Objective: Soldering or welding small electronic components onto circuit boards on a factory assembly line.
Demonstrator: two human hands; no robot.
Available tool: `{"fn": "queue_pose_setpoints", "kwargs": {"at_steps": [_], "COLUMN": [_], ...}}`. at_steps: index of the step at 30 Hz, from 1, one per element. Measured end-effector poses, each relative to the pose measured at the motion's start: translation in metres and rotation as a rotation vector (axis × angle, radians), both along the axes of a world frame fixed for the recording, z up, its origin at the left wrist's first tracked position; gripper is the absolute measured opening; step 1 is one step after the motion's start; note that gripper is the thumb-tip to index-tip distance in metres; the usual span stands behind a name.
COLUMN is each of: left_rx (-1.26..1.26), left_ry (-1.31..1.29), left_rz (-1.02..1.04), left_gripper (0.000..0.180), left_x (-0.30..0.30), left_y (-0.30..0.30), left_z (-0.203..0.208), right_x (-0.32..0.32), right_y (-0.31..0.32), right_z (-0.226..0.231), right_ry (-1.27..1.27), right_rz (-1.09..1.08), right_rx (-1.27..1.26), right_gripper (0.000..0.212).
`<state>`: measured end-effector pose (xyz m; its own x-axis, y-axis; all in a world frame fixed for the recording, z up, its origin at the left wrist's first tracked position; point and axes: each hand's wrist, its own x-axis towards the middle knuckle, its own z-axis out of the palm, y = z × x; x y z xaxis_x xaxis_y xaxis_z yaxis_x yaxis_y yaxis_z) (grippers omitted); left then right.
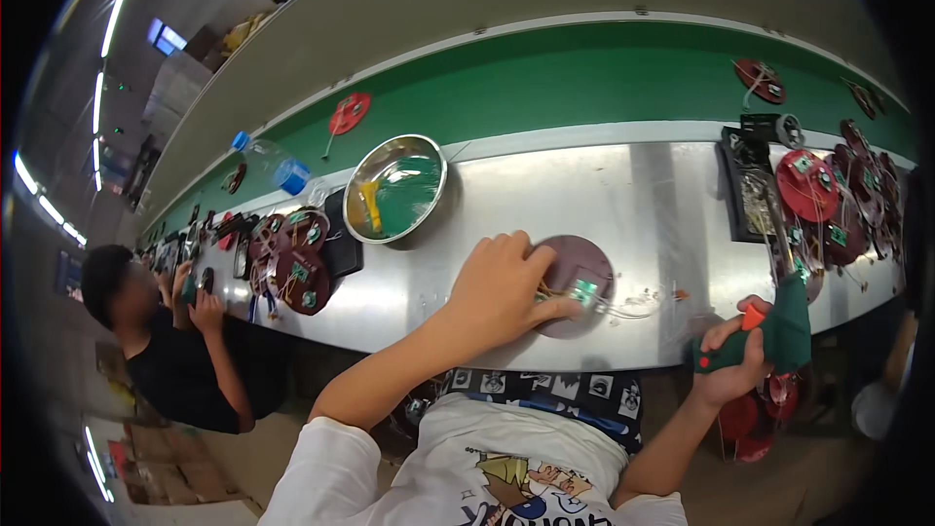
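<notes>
My left hand (502, 290) is closed on the left side of a round maroon disc (584, 263) at the bench's front edge. A small green circuit board (584, 290) sits on this disc near my thumb, and thin pale wires (633, 310) trail from it to the right. Some wires run under my fingers, where I cannot see their ends. In my right hand (732, 370) is a green pistol-shaped electric screwdriver (784, 331) with an orange trigger. It is held apart from the disc, near the front edge, with its nose pointing away from me.
A steel bowl (433, 219) holding a yellow item stands beyond my left hand. Wired discs are piled at left (302, 278) and right (845, 234), beside a black tray (745, 185). A plastic bottle (273, 164) lies behind. A co-worker (161, 351) sits at left.
</notes>
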<state>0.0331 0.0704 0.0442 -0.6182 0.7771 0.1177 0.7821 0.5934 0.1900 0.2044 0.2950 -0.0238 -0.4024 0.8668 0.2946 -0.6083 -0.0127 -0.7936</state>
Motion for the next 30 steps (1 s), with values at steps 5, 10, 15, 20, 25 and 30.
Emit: {"fn": "queue_pose_setpoints", "kwargs": {"at_steps": [5,10,15,20,25,30], "left_rx": [0.174,0.093,0.287,0.073,0.155,0.37], "left_ry": [-0.06,-0.134,-0.069,0.008,-0.028,-0.028], "left_rz": [-0.102,0.069,0.322,0.242,0.137,0.069], "left_gripper": [0.04,0.034,0.019,0.017,0.016,0.014], "left_x": [-0.001,-0.018,-0.118,-0.171,-0.185,-0.18], "left_y": [-0.014,-0.028,-0.072,-0.099,-0.11,-0.11], "left_z": [-0.007,0.005,0.032,0.005,-0.013,-0.009], "right_x": [0.0,0.002,0.002,-0.003,-0.007,-0.003], "right_y": [0.002,0.0,-0.003,-0.005,-0.007,-0.005], "right_z": [-0.008,-0.009,-0.003,0.002,0.004,0.0], "right_ry": [0.003,-0.023,-0.046,-0.071,-0.078,-0.104], "right_rz": [0.083,0.101,0.09,0.1,0.067,0.11], "right_rx": [0.021,0.06,0.052,0.066,0.102,0.151], "right_gripper": [0.038,0.037,0.037,0.034,0.034,0.035]}}
